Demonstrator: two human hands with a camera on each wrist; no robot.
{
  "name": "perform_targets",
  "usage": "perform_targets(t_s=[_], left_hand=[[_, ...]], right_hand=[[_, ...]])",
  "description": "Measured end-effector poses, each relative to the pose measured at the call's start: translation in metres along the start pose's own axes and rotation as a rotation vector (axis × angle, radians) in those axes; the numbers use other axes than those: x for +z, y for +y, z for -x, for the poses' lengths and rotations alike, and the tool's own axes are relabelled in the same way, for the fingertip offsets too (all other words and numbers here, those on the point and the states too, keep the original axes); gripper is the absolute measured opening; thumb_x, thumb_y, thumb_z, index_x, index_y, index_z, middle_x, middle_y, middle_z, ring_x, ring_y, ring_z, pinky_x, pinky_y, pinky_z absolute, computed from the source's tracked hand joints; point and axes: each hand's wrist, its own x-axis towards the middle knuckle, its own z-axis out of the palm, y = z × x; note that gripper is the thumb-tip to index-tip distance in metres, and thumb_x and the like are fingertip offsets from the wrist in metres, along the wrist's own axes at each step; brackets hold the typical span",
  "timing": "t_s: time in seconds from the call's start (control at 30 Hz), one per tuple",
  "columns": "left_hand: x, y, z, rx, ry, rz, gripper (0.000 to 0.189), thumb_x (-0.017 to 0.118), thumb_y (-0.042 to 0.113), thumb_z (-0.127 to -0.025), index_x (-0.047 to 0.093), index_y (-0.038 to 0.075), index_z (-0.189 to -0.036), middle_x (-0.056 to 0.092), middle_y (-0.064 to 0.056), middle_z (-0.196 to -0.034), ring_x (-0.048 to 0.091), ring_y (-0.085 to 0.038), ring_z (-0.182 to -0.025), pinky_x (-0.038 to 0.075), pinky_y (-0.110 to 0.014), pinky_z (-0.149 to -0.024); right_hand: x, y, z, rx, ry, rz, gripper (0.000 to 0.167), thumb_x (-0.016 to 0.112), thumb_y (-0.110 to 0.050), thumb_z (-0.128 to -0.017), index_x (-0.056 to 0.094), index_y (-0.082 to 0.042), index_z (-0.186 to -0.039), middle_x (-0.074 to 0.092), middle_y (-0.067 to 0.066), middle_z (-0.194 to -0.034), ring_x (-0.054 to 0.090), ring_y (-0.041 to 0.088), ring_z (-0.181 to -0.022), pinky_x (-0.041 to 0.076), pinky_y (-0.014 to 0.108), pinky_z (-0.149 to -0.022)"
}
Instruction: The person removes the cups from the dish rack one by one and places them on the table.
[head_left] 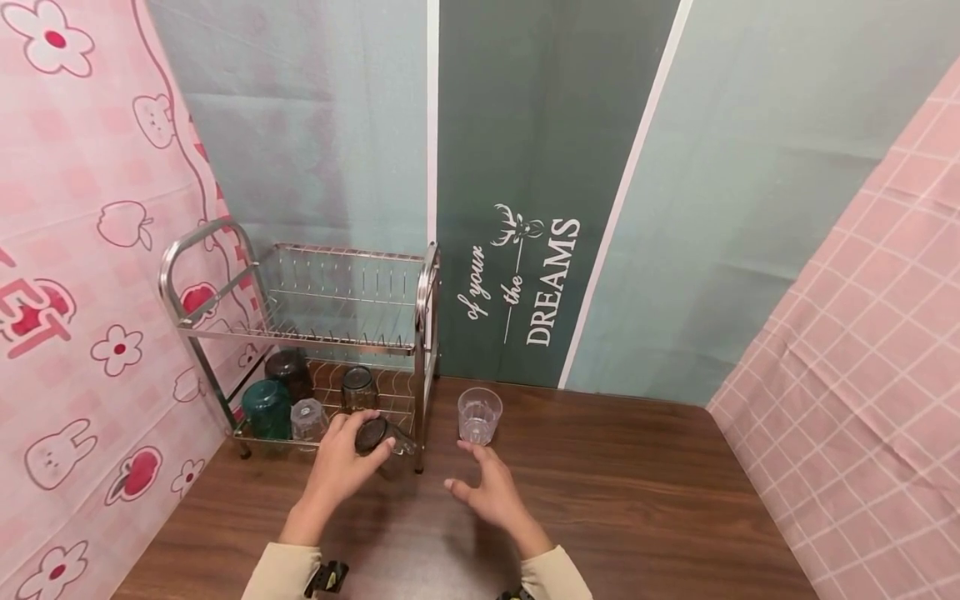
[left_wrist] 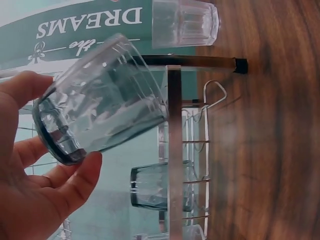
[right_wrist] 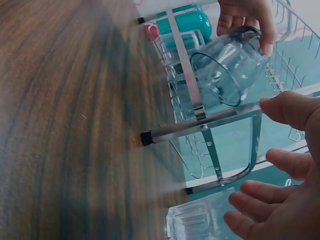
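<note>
My left hand (head_left: 337,467) grips a grey-tinted glass (head_left: 372,433) round its base end. In the left wrist view the glass (left_wrist: 100,107) is tilted, its open mouth facing away from the palm, close in front of the rack's lower tier. My right hand (head_left: 495,492) is open, thumb spread and fingers extended. Its fingertips are right at a clear glass (head_left: 480,417) standing mouth up on the table, right of the rack. The right wrist view shows the fingers overlapping this clear glass (right_wrist: 195,220).
A two-tier metal dish rack (head_left: 367,340) stands at the left. On its lower tier are a teal glass (head_left: 266,408), a dark glass (head_left: 288,372), a small clear glass (head_left: 307,421) and a grey glass (head_left: 360,387), bases up. The brown wooden table (head_left: 645,492) extends right, with fabric curtains around.
</note>
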Motion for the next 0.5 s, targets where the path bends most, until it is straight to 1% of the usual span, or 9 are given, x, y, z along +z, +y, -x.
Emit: perform_targets(t_s=[0.07,0.17,0.3,0.4,0.5], left_hand=[[0.001,-0.002,0.002,0.004,0.017,0.016,0.046,0.075,0.029,-0.076,0.062,0.009,-0.115,0.054,-0.014,-0.1,0.054,-0.028,-0.085,0.044,-0.046,-0.07],[0.004,-0.005,0.006,-0.008,0.037,0.038,0.044,0.074,0.029,-0.076,0.062,0.01,-0.115,0.055,-0.013,-0.1,0.054,-0.028,-0.087,0.043,-0.046,-0.071],[0.007,-0.007,0.008,-0.017,0.052,0.065,0.041,0.074,0.027,-0.076,0.062,0.01,-0.113,0.055,-0.011,-0.098,0.054,-0.027,-0.087,0.041,-0.045,-0.071],[0.009,-0.006,0.009,-0.005,0.052,0.088,0.039,0.074,0.024,-0.075,0.062,0.01,-0.11,0.055,-0.009,-0.096,0.053,-0.025,-0.084,0.041,-0.042,-0.068],[0.01,-0.006,0.01,-0.001,0.039,0.117,0.038,0.074,0.022,-0.075,0.062,0.011,-0.109,0.055,-0.007,-0.093,0.053,-0.022,-0.08,0.041,-0.039,-0.066]], right_hand=[[0.002,0.0,0.001,-0.008,0.011,-0.021,0.056,0.076,-0.023,-0.075,0.055,-0.006,-0.124,0.054,0.016,-0.121,0.051,0.036,-0.11,0.04,0.05,-0.089],[0.006,0.0,0.002,-0.022,0.029,-0.059,0.055,0.076,-0.022,-0.075,0.055,-0.006,-0.123,0.055,0.015,-0.12,0.052,0.036,-0.107,0.042,0.049,-0.087],[0.01,0.0,0.003,-0.04,0.054,-0.11,0.055,0.076,-0.019,-0.075,0.055,-0.003,-0.122,0.056,0.015,-0.118,0.052,0.037,-0.105,0.042,0.051,-0.085],[0.013,0.0,0.004,-0.032,0.069,-0.15,0.054,0.076,-0.018,-0.075,0.055,-0.001,-0.122,0.056,0.013,-0.118,0.052,0.035,-0.105,0.041,0.052,-0.086],[0.015,-0.001,0.006,0.0,0.076,-0.192,0.053,0.075,-0.016,-0.075,0.055,-0.003,-0.122,0.057,0.01,-0.118,0.052,0.03,-0.106,0.042,0.048,-0.086]])
